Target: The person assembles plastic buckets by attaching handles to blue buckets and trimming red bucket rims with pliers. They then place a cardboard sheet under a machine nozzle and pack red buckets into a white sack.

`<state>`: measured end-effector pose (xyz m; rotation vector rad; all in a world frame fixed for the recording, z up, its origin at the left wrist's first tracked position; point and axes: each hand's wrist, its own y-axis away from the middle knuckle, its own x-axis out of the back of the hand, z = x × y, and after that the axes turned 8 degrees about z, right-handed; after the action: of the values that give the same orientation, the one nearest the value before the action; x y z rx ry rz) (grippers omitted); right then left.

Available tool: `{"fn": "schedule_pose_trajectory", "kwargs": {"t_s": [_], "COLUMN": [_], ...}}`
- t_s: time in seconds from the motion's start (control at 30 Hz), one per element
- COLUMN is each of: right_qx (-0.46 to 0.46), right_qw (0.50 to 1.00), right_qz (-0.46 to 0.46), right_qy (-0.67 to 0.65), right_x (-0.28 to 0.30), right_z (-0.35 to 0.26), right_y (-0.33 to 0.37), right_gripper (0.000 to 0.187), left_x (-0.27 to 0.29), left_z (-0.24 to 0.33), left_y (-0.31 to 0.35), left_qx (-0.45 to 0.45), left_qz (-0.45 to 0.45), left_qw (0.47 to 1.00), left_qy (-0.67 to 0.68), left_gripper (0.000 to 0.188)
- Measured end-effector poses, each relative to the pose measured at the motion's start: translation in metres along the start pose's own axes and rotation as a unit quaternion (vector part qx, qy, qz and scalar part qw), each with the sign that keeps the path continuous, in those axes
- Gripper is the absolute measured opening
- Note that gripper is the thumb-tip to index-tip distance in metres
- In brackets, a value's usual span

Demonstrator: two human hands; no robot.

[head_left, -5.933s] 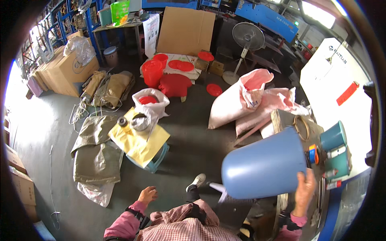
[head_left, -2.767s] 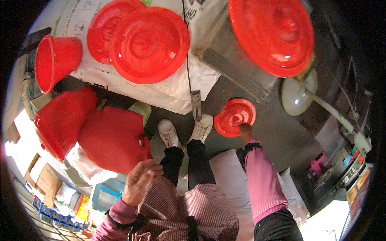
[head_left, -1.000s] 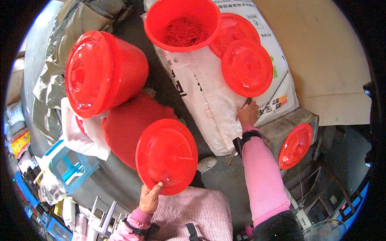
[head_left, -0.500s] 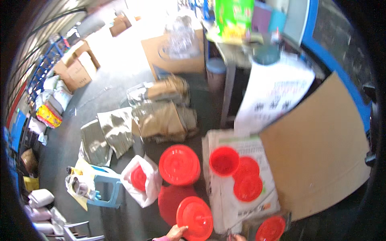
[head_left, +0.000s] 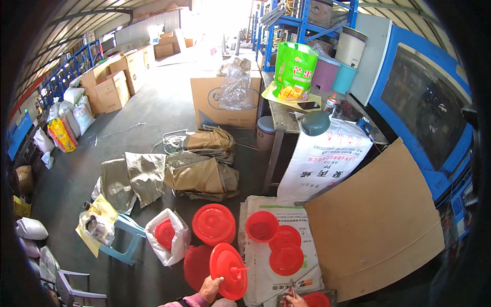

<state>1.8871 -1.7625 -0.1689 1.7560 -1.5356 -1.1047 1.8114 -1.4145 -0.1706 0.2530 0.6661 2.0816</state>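
Observation:
My left hand (head_left: 210,288), in a pink sleeve, grips the edge of a round red plastic lid (head_left: 223,268). The lid is tilted up, and a thin red stem sticks out from its middle. At the lower edge my right hand (head_left: 295,301) is closed on a small hand tool that looks like cutting pliers (head_left: 291,287), with its tip pointing away from me. Just below the tool lies another red disc (head_left: 316,300), partly cut off by the frame. Right of the held lid, two flat red discs (head_left: 286,259) overlap beside a red tub (head_left: 262,226).
Stacked red lids (head_left: 214,224) stand behind my left hand, next to a white sack (head_left: 168,240) with red pieces and a blue stool (head_left: 125,238). A large cardboard sheet (head_left: 378,225) leans at the right. Folded sacks (head_left: 202,174) lie farther off; a workbench (head_left: 281,120) stands beyond.
The view has tilted up and sharpened, so things sit lower or farther left. My left hand still holds the red lid, now turned more on edge; the tool in my right hand shows more clearly.

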Motion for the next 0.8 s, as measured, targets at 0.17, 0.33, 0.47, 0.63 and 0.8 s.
{"fn": "schedule_pose_trajectory", "kwargs": {"t_s": [0.17, 0.33, 0.47, 0.63, 0.8], "right_qx": [0.147, 0.406, 0.357, 0.393, 0.414], "right_qw": [0.963, 0.797, 0.836, 0.788, 0.775], "right_qz": [0.068, 0.113, 0.1, 0.126, 0.117], "right_qy": [0.218, 0.432, 0.404, 0.456, 0.462], "right_x": [0.0, -0.017, -0.043, -0.06, -0.048], "right_z": [-0.034, -0.086, -0.13, -0.155, -0.16], "right_y": [-0.036, -0.081, -0.087, -0.102, -0.129], "right_gripper": [0.022, 0.044, 0.045, 0.05, 0.055], "left_x": [-0.027, -0.067, -0.086, -0.097, -0.11], "left_z": [0.012, 0.032, 0.051, 0.055, 0.046], "left_y": [-0.028, -0.077, -0.116, -0.151, -0.163], "left_qx": [0.009, 0.079, 0.082, 0.075, 0.1], "left_qz": [-0.044, -0.041, -0.067, -0.077, -0.048], "left_qw": [0.991, 0.978, 0.974, 0.978, 0.976], "left_qy": [0.128, 0.189, 0.202, 0.178, 0.185], "left_gripper": [0.034, 0.033, 0.036, 0.038, 0.038]}}
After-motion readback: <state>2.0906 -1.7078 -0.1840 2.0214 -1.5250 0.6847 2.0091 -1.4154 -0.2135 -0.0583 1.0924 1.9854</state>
